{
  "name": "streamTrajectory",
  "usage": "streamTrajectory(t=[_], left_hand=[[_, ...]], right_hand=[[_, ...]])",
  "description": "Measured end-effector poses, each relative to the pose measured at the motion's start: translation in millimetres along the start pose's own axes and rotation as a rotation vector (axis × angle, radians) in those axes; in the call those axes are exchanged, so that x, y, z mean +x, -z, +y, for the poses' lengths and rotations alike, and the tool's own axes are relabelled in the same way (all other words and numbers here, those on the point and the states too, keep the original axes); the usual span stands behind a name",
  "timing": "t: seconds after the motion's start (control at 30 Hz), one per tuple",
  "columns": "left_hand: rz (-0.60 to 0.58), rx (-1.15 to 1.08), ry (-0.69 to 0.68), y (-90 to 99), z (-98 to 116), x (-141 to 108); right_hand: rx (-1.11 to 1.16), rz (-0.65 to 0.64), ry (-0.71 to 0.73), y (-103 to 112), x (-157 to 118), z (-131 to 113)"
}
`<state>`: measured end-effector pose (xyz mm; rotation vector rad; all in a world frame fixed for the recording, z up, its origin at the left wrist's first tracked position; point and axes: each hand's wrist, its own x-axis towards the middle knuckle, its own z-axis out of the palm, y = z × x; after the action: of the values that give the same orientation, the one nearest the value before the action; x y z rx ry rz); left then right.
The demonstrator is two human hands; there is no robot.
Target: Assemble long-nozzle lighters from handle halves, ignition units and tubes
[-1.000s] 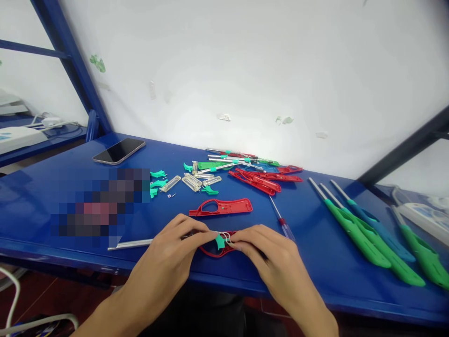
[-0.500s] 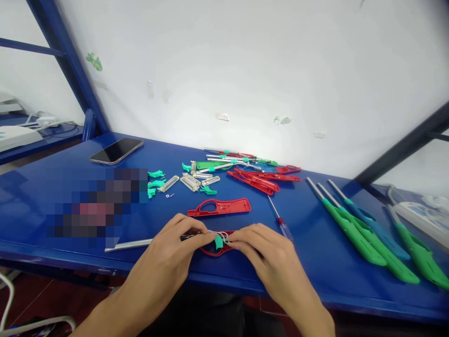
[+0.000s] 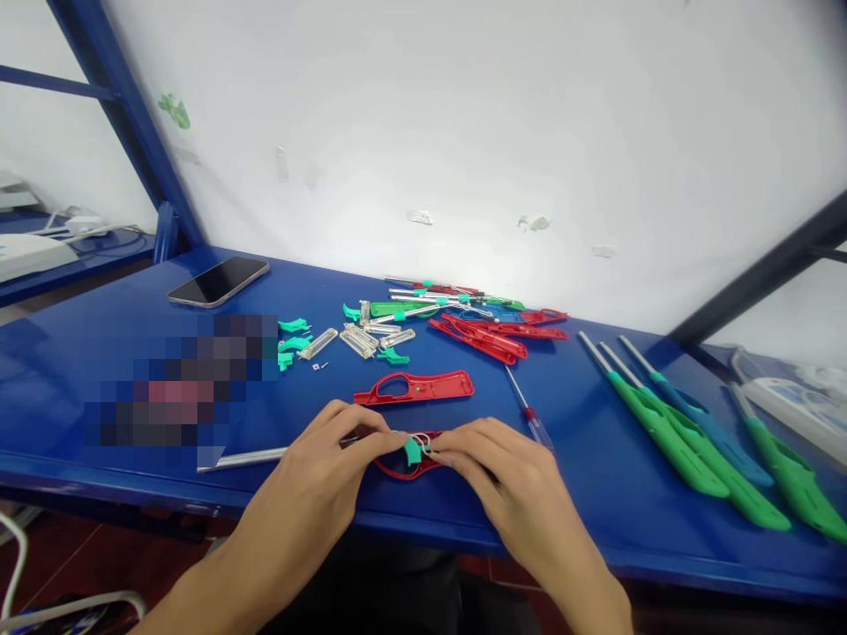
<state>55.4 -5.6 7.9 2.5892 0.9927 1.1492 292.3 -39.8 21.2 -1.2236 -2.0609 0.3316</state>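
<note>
Both my hands rest on a red lighter shell half [image 3: 403, 469] lying near the front edge of the blue table [image 3: 595, 459]. My left hand [image 3: 331, 472] pinches its left part, where a long metal tube [image 3: 244, 458] sticks out to the left. My right hand [image 3: 506, 476] pinches its right part. A small teal trigger piece [image 3: 413, 451] and thin white wire sit between my fingertips. A second red shell half [image 3: 416, 389] lies just behind the hands.
A red-handled screwdriver [image 3: 528, 411] lies to the right. Behind are teal triggers [image 3: 295, 335], clear tubes [image 3: 361, 340] and a pile of red and green shells [image 3: 490, 331]. Finished green and blue lighters [image 3: 681, 428] lie at the right, a phone [image 3: 218, 281] at back left.
My hands have stayed on the red shell with only small finger movements. The view has drifted slightly.
</note>
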Motion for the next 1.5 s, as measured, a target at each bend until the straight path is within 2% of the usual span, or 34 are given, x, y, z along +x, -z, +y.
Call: streamTrajectory(t=[0.37,0.63,1.07,1.2,1.4,1.5], left_hand=[[0.007,0.035,-0.007,-0.1,-0.1,3.3],[0.009,-0.034,0.003,1.7,0.5,2.5],[-0.075,-0.068,0.038,4.2,2.2,2.3],[-0.056,-0.043,0.048,2.6,1.5,1.8],[-0.034,-0.038,0.035,0.4,-0.5,1.0],[-0.046,-0.026,0.032,0.4,-0.6,0.4]], right_hand=[[-0.016,0.001,0.003,-0.7,-0.2,0.7],[-0.008,-0.011,-0.014,0.1,0.3,-0.4],[-0.014,-0.033,-0.052,1.4,1.5,-3.3],[0.014,-0.018,-0.046,1.9,0.8,-3.1],[0.066,0.054,-0.145,2.9,2.0,-0.5],[0.086,0.044,-0.177,4.6,5.8,1.2]])
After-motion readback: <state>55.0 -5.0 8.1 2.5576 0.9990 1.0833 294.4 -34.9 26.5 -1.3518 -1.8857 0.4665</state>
